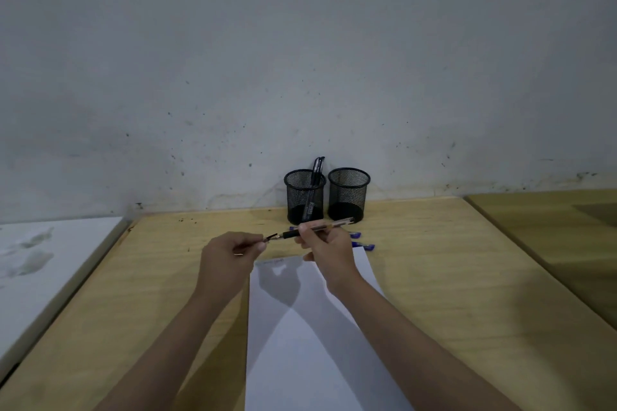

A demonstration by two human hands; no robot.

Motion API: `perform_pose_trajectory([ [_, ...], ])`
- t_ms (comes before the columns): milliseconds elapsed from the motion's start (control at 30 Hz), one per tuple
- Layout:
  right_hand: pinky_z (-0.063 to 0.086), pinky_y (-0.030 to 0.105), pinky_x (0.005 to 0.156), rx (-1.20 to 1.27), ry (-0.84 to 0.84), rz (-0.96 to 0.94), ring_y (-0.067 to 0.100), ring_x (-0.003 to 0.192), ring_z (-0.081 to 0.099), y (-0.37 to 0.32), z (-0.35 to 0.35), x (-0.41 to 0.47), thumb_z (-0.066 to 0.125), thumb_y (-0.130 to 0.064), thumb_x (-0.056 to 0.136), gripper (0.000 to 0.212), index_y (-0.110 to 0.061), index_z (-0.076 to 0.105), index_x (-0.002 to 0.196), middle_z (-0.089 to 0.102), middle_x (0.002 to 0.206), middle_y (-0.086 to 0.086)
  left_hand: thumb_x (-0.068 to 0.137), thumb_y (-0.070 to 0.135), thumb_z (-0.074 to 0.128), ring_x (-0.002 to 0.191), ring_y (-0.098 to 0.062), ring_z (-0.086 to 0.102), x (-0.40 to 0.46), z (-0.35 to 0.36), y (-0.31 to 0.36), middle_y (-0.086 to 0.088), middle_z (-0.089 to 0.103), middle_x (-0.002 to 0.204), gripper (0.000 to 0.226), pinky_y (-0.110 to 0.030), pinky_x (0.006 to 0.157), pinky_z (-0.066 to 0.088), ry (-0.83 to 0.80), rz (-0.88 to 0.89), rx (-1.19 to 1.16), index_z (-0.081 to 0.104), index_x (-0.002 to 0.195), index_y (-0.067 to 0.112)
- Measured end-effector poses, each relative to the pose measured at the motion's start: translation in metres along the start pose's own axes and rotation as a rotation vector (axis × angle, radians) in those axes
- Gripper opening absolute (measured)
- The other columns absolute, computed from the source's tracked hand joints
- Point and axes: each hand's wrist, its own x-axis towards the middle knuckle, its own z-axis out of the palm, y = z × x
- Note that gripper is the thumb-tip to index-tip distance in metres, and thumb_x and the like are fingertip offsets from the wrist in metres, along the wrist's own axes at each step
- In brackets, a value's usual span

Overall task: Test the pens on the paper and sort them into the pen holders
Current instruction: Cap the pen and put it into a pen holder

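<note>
My right hand (325, 248) grips a clear pen (334, 224) with a black grip section, held level above the top of the white paper (310, 337). My left hand (230, 252) pinches the pen's small dark cap (271, 237), just off the pen's tip. Two black mesh pen holders stand at the wall: the left holder (304, 197) has dark pens (316, 173) in it, the right holder (348, 193) looks empty. Blue-capped pens (362, 242) lie on the desk behind my right hand, partly hidden. Faint scribbles (272, 262) mark the paper's top left corner.
The wooden desk (150, 294) ends at a grey stained wall. A white surface (43, 257) adjoins it on the left, and another wooden desk (551, 227) stands to the right across a narrow gap.
</note>
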Motion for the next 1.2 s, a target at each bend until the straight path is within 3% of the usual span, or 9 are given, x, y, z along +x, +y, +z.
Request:
perform_pose_trajectory([
  [200, 0.049, 0.02, 0.054, -0.047, -0.063, -0.045, 0.003, 0.063, 0.063, -0.007, -0.003, -0.008, 0.064, -0.014, 0.088, 0.012, -0.018, 0.066, 0.078, 0.068, 0.059, -0.009, 0.076, 0.007, 0.072, 0.072, -0.001, 0.061, -0.006, 0.003, 0.016, 0.011, 0.067, 0.079, 0.014, -0.003, 0.062, 0.041, -0.048, 0.021, -0.052, 0.073, 0.082, 0.019],
  [367, 0.052, 0.018, 0.055, 0.0, -0.128, -0.051, 0.003, 0.063, 0.066, -0.013, -0.008, -0.011, 0.064, -0.01, 0.088, 0.004, -0.01, 0.067, 0.085, 0.069, 0.06, -0.007, 0.077, -0.001, 0.068, 0.064, 0.008, 0.057, -0.011, 0.005, 0.026, 0.009, 0.065, 0.073, 0.013, -0.004, 0.057, 0.039, -0.039, 0.06, -0.066, 0.073, 0.08, 0.011],
  [633, 0.052, 0.019, 0.057, 0.026, -0.114, -0.078, 0.004, 0.061, 0.064, -0.022, -0.012, -0.015, 0.064, -0.008, 0.087, 0.009, -0.011, 0.066, 0.079, 0.067, 0.063, -0.003, 0.079, -0.007, 0.063, 0.056, 0.003, 0.053, -0.021, 0.017, 0.03, 0.001, 0.064, 0.068, 0.019, -0.006, 0.053, 0.037, 0.002, 0.119, -0.136, 0.069, 0.078, 0.011],
  [767, 0.047, 0.02, 0.053, -0.094, -0.066, -0.094, 0.002, 0.054, 0.06, -0.031, -0.016, -0.011, 0.065, -0.021, 0.087, 0.021, -0.009, 0.067, 0.071, 0.067, 0.061, 0.002, 0.082, 0.003, 0.064, 0.064, -0.001, 0.056, -0.023, 0.022, 0.034, 0.005, 0.065, 0.071, 0.017, -0.007, 0.056, 0.039, -0.019, 0.181, -0.101, 0.067, 0.08, 0.019],
  [833, 0.041, 0.018, 0.05, -0.335, 0.013, -0.205, 0.002, 0.045, 0.053, -0.032, -0.022, -0.008, 0.067, -0.03, 0.085, 0.036, 0.0, 0.066, 0.065, 0.063, 0.055, 0.005, 0.082, 0.006, 0.065, 0.07, -0.003, 0.058, -0.019, 0.024, 0.037, 0.005, 0.067, 0.076, 0.019, -0.008, 0.058, 0.041, -0.011, 0.197, -0.085, 0.066, 0.079, 0.024],
  [933, 0.036, 0.012, 0.052, -0.617, 0.108, -0.538, 0.005, 0.052, 0.048, -0.033, -0.033, -0.004, 0.076, -0.032, 0.076, 0.031, -0.007, 0.063, 0.064, 0.053, 0.055, -0.01, 0.08, 0.006, 0.067, 0.075, -0.003, 0.059, -0.008, 0.025, 0.038, 0.003, 0.068, 0.081, 0.017, -0.007, 0.061, 0.042, -0.009, 0.182, -0.069, 0.067, 0.08, 0.023],
  [1033, 0.041, 0.02, 0.062, -0.857, 0.06, -0.804, 0.012, 0.072, 0.05, -0.037, -0.042, 0.002, 0.07, -0.039, 0.071, 0.025, -0.014, 0.068, 0.077, 0.053, 0.075, -0.008, 0.079, 0.005, 0.067, 0.074, -0.008, 0.061, 0.0, 0.025, 0.038, 0.002, 0.068, 0.082, 0.021, -0.013, 0.066, 0.046, -0.008, 0.214, -0.049, 0.066, 0.078, 0.026],
  [1133, 0.048, 0.032, 0.055, -1.003, 0.001, -0.961, 0.022, 0.069, 0.055, -0.041, -0.047, 0.011, 0.07, -0.029, 0.071, 0.018, -0.013, 0.072, 0.08, 0.064, 0.078, -0.001, 0.079, 0.004, 0.068, 0.075, -0.012, 0.061, 0.007, 0.024, 0.041, 0.005, 0.065, 0.08, 0.014, -0.026, 0.069, 0.051, -0.028, 0.322, 0.02, 0.069, 0.081, 0.018],
  [1200, 0.047, 0.029, 0.053, -1.051, -0.033, -1.017, 0.022, 0.065, 0.055, -0.043, -0.05, 0.018, 0.074, -0.021, 0.07, 0.013, -0.012, 0.073, 0.079, 0.067, 0.074, -0.001, 0.078, 0.004, 0.068, 0.074, -0.01, 0.059, 0.014, 0.023, 0.042, 0.007, 0.064, 0.079, 0.015, -0.023, 0.07, 0.049, -0.042, 0.373, 0.038, 0.069, 0.083, 0.018],
])
